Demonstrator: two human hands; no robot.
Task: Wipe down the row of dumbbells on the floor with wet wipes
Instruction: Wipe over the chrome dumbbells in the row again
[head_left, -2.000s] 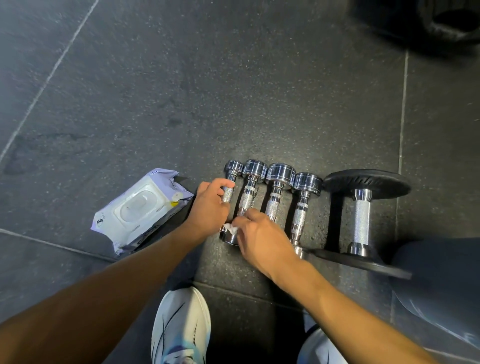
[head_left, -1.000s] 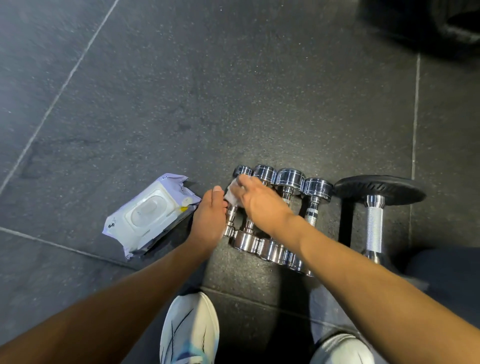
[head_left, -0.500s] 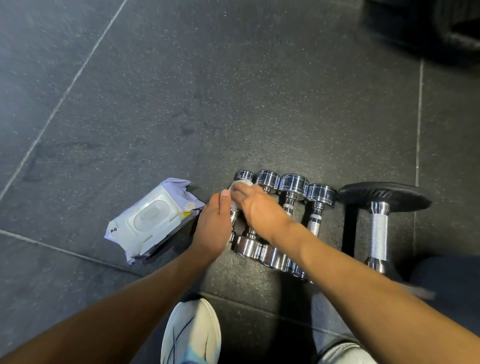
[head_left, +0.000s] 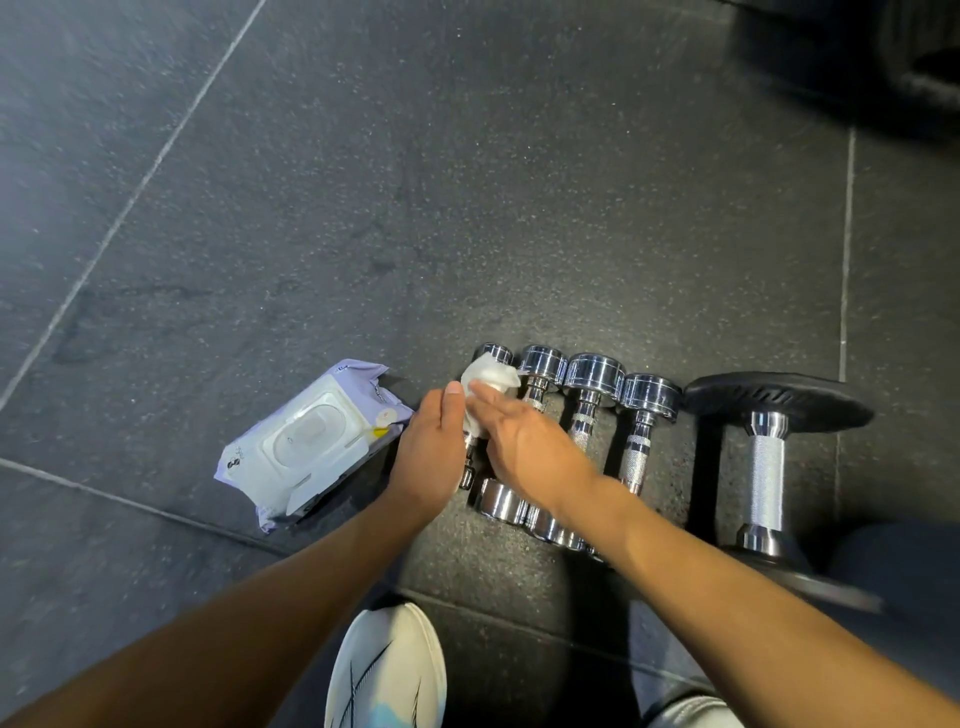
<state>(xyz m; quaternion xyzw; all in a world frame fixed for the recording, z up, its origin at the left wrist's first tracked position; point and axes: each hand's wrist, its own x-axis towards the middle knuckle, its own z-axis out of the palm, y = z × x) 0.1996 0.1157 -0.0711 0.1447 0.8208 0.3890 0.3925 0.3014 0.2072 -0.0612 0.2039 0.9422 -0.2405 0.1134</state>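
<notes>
Your left hand (head_left: 434, 457), fingers straight, braces the leftmost dumbbell (head_left: 496, 352) on the floor (head_left: 519, 208), likely so it can't roll, while your right hand (head_left: 519, 441) presses the wet wipe (head_left: 488, 382) over its far head with flat fingers, wipe pack (head_left: 311, 441) handy left.

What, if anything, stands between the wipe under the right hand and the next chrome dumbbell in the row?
Nothing visible does: the right hand presses the wipe on the leftmost dumbbell, and the second dumbbell lies right beside it.
</notes>
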